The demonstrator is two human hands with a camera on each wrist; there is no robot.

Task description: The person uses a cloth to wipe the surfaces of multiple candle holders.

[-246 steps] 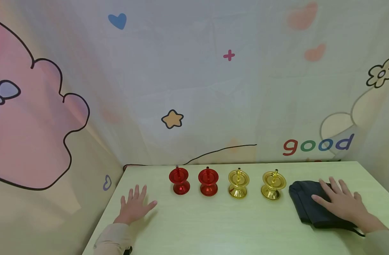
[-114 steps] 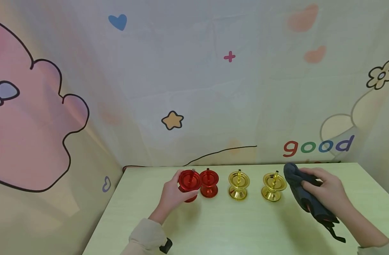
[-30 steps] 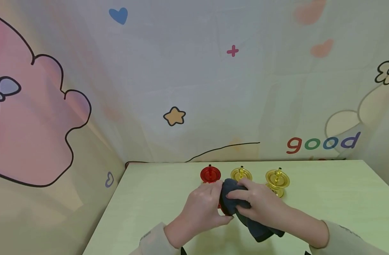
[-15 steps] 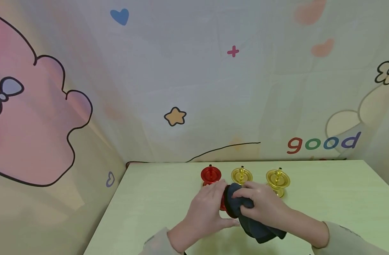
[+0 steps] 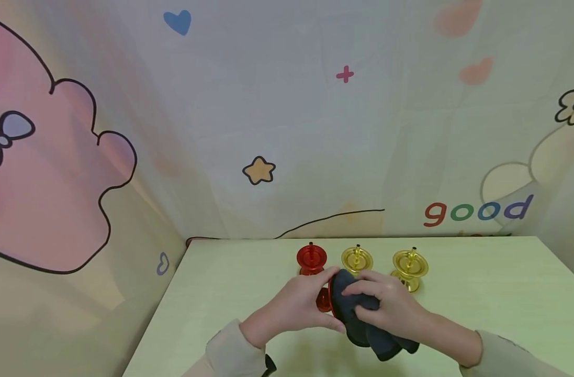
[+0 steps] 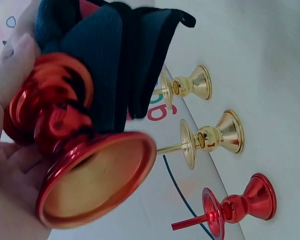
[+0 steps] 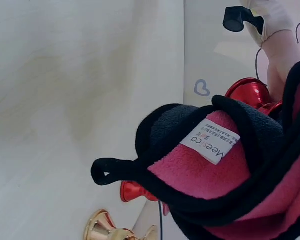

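Observation:
My left hand (image 5: 293,302) grips a red metallic candle holder (image 5: 323,300) tipped on its side, thumb and fingers around its dish. In the left wrist view its hollow base (image 6: 100,175) faces the camera. My right hand (image 5: 392,301) holds a bunched dark blue cloth (image 5: 357,314) against the dish, whose spike is hidden beneath it. The right wrist view shows the cloth's pink underside (image 7: 205,175), black edging, a hanging loop and a white label (image 7: 211,141).
Behind the hands, a second red candle holder (image 5: 311,257) and two gold candle holders, one in the middle (image 5: 357,259) and one at the right (image 5: 410,264), stand upright in a row on the pale table (image 5: 230,293). A printed curtain (image 5: 305,131) hangs behind the table.
The left hand has taken the leftmost red candle holder from the row; the right hand has lifted the cloth and brought it against the dish. Lately both hands shift slightly, the holder turning.

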